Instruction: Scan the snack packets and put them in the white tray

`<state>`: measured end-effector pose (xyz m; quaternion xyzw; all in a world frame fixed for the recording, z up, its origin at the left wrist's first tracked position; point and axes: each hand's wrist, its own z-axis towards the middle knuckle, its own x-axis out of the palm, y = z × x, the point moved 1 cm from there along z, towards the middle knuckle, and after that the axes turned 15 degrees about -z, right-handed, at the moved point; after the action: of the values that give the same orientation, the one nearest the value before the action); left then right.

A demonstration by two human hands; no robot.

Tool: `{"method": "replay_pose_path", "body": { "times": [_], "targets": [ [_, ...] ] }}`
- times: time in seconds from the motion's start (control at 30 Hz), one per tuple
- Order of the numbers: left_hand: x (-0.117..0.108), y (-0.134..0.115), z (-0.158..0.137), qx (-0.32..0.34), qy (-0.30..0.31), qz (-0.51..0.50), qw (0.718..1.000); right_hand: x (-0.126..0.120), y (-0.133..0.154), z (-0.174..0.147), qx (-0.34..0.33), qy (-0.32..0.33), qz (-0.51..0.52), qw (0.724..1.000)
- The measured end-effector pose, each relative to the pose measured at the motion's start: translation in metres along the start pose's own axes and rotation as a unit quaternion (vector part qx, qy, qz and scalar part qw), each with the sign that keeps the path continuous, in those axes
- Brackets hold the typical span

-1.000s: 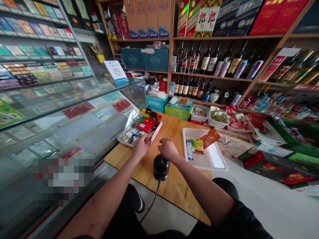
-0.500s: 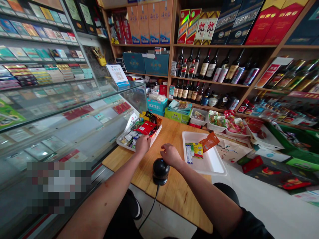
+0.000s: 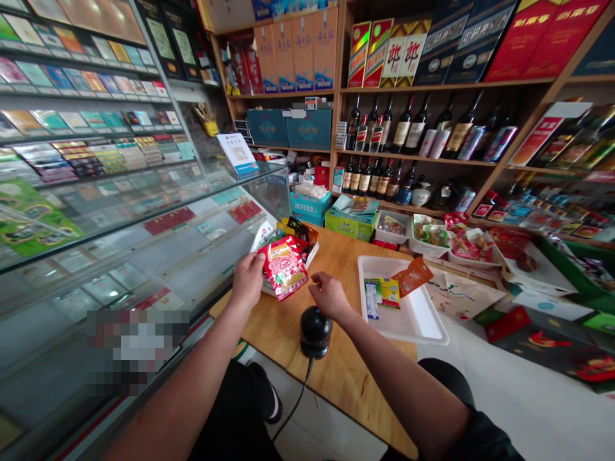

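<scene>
Scanning appears to be the step in hand: a red snack packet (image 3: 284,267) is held up in the left hand (image 3: 248,280), whose fingers are clamped on the packet's left edge, just above the near end of the crowded tray (image 3: 310,254) of mixed packets at the left of the desk (image 3: 336,378). The packet is lifted clear of the desk, its printed face turned toward the camera. The right hand (image 3: 329,295) rests on the desk just behind the black corded scanner (image 3: 315,330), fingers loosely curled and holding nothing. A white tray (image 3: 423,323) with three packets already in it lies to the right. As a judgement, the packet's barcode would next need to be presented to the scanner, so the packet must be turned and brought across.
</scene>
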<state>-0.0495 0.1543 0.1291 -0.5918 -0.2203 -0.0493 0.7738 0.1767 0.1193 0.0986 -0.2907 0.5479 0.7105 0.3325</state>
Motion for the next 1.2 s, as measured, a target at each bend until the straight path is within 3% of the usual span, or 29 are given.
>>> {"method": "replay_pose_path", "body": {
  "times": [0.13,0.27,0.37,0.47,0.67,0.83,1.03,1.2],
  "targets": [
    [0.000,-0.011,-0.009,-0.040,0.002,-0.079,0.996,-0.001,0.004,0.002,0.018,0.041,0.158,0.986],
    [0.001,-0.011,-0.017,-0.066,0.010,-0.097,0.993,0.000,0.006,0.000,0.043,0.102,0.342,0.933],
    [0.008,-0.011,-0.024,-0.079,0.023,-0.110,0.990,-0.001,0.007,-0.003,0.053,0.112,0.411,0.903],
    [0.017,-0.011,-0.029,-0.086,0.023,-0.110,0.990,-0.003,0.008,-0.007,0.063,0.122,0.430,0.892],
    [0.025,-0.003,-0.032,-0.090,0.027,-0.098,0.991,-0.004,0.001,-0.008,0.077,0.087,0.414,0.903],
    [0.020,0.006,-0.046,-0.005,-0.020,0.025,0.999,-0.001,-0.012,-0.004,0.105,-0.001,0.357,0.928],
    [0.032,0.011,-0.081,-0.020,0.102,0.098,0.990,-0.002,-0.017,-0.004,0.105,-0.042,0.357,0.927],
    [0.054,0.006,-0.098,-0.070,0.129,0.071,0.987,-0.012,0.002,-0.017,0.070,-0.067,0.282,0.954]
  ]
}}
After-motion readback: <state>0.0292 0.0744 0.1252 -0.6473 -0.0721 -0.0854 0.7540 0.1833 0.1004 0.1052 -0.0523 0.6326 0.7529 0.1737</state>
